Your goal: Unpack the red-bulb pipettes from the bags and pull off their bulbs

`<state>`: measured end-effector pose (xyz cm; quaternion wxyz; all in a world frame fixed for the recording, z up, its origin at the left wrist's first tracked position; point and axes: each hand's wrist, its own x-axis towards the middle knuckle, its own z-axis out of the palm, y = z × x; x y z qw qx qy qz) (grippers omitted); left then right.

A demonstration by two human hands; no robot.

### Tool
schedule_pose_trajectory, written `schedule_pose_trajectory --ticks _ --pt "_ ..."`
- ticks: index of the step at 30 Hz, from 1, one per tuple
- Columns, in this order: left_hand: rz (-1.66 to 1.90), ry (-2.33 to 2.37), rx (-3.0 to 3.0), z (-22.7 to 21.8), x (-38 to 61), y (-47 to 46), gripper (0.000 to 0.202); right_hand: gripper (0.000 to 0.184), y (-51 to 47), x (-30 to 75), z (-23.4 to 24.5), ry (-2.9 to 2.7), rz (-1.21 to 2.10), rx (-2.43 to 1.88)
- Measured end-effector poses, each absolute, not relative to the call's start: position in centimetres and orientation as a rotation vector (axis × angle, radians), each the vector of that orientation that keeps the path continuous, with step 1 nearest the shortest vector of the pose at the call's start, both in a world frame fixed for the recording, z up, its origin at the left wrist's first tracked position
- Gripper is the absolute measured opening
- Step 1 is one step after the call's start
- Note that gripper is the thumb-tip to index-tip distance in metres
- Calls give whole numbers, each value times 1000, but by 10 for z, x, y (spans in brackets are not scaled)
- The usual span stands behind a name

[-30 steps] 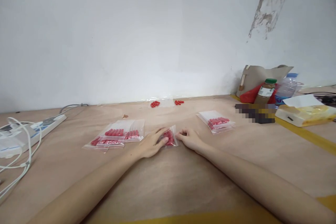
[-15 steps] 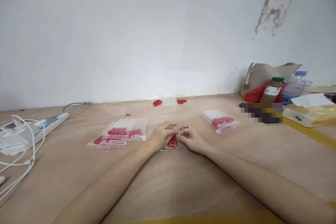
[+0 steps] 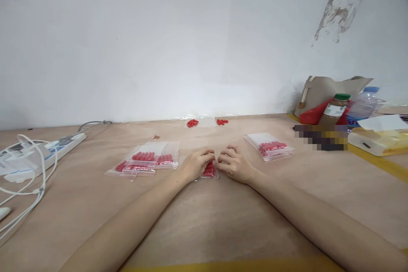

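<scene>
A small clear zip bag (image 3: 209, 171) with several red, finger-shaped pieces in it lies on the table between my hands. My left hand (image 3: 196, 165) is closed on the bag's left and upper part, its fingers covering the far edge. Curled over at the bag's right edge, my right hand (image 3: 235, 165) pinches there with thumb and forefinger; its other fingers are bent. To the left lie overlapping zip bags (image 3: 145, 159) with red pieces inside. A stack of similar bags (image 3: 269, 148) is on the right.
Against the wall lie two small heaps of loose red pieces (image 3: 192, 123) on clear plastic. A white power strip (image 3: 73, 139) and looped cables (image 3: 41, 165) occupy the left. At right are a green-capped bottle (image 3: 334, 108), a clear bottle (image 3: 363, 104), a beige bag (image 3: 321, 87) and a yellow packet (image 3: 379, 141).
My right hand has turned over, its knuckles now facing up at the bag's right edge. The left hand keeps its hold. The whole view has shifted slightly.
</scene>
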<state>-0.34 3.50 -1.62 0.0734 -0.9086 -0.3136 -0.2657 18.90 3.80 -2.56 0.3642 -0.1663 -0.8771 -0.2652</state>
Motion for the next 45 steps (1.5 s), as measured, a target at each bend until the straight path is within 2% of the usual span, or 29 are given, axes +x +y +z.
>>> schedule_pose_trajectory --ticks 8,14,19,23,27,33,38,41,45 --pt "-376 -699 -2656 -7 -4 32 20 35 32 191 -22 -2438 -500 -557" --pt "-356 -686 -2680 -8 -3 33 22 38 33 188 -19 -2427 -601 -476" --pt "-429 -743 -2711 1 -6 31 20 29 40 191 -23 -2430 -591 -420" --pt "-534 -869 -2680 7 -18 36 26 24 39 197 -21 -2521 -377 -490" --pt "-570 -964 -2671 11 -27 38 27 13 31 201 -17 -2469 47 -658" --pt "-544 -1028 -2893 14 -20 32 29 23 36 193 -26 -2184 601 -918" --pt "-585 -1180 -2977 17 -22 22 37 24 41 188 -29 -2241 590 -900" --pt "-605 -1133 -2988 16 -33 10 43 30 37 189 -25 -2280 476 -916" --pt "-639 -1223 -3008 7 -49 -6 53 41 37 192 -24 -2287 520 -896"
